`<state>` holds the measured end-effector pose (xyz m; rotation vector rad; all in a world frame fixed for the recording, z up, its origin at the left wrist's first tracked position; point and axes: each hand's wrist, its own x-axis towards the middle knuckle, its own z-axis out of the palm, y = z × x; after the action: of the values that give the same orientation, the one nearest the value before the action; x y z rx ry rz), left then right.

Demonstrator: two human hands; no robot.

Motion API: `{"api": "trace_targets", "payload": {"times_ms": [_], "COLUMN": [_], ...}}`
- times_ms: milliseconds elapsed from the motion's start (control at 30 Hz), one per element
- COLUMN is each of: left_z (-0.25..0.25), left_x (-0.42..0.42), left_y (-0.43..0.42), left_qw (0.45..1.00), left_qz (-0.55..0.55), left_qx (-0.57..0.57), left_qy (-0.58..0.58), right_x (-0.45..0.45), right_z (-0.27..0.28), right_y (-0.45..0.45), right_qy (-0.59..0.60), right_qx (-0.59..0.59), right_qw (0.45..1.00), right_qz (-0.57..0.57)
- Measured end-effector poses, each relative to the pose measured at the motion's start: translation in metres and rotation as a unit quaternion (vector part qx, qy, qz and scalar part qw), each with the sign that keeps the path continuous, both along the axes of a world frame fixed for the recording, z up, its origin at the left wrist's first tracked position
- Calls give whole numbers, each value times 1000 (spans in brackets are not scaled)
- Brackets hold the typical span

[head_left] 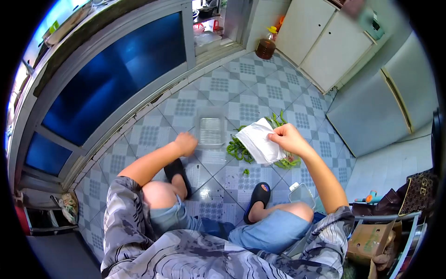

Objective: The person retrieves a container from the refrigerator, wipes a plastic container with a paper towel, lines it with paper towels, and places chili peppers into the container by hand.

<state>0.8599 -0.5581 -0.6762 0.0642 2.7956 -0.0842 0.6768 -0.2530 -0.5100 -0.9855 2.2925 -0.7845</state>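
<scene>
My right hand (289,138) pinches the edge of a white sheet (260,140), which looks like paper or cloth. The sheet hangs over a heap of green peppers (238,149) on the tiled floor and hides part of it. My left hand (186,143) is closed at the lower left of a clear plastic container (210,130); whether it grips the container's edge or anything else is too unclear to tell. One small green piece (246,172) lies apart on the floor, below the heap.
A clear lid or tray (301,194) lies by my right knee. Farther off are a bottle of brown liquid (265,45), white cabinets (320,39) and a grey fridge (371,100). A rack with a cardboard box (369,239) stands at the lower right.
</scene>
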Motion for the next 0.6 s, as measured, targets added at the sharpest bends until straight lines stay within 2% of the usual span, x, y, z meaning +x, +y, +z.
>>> {"api": "trace_targets", "payload": {"times_ms": [100, 167, 267, 333, 367, 467, 600], "left_z": [-6, -28, -54, -91, -110, -169, -173], "left_x": [-2, -8, -21, -27, -35, -52, -70], "left_y": [-7, -9, -8, -6, -6, 4, 7], "left_qw": [998, 997, 993, 978, 976, 970, 970], "left_qz": [10, 8, 0, -41, -47, -5, 53], "left_qx": [39, 66, 113, 143, 147, 190, 231], "left_qy": [-39, -33, -17, 144, 152, 154, 62], "right_x": [-8, -13, -24, -16, -15, -19, -16], "right_z": [-13, -20, -41, -55, -62, -89, -104], "right_y": [-19, -29, -34, -35, -34, -19, -2], "right_qy": [-8, 28, 39, 54, 78, 92, 13], "right_qx": [53, 22, 45, 64, 81, 56, 8], "right_qw": [999, 999, 997, 994, 991, 993, 993], "right_qz": [-11, -41, -52, -64, -71, -39, -121]}}
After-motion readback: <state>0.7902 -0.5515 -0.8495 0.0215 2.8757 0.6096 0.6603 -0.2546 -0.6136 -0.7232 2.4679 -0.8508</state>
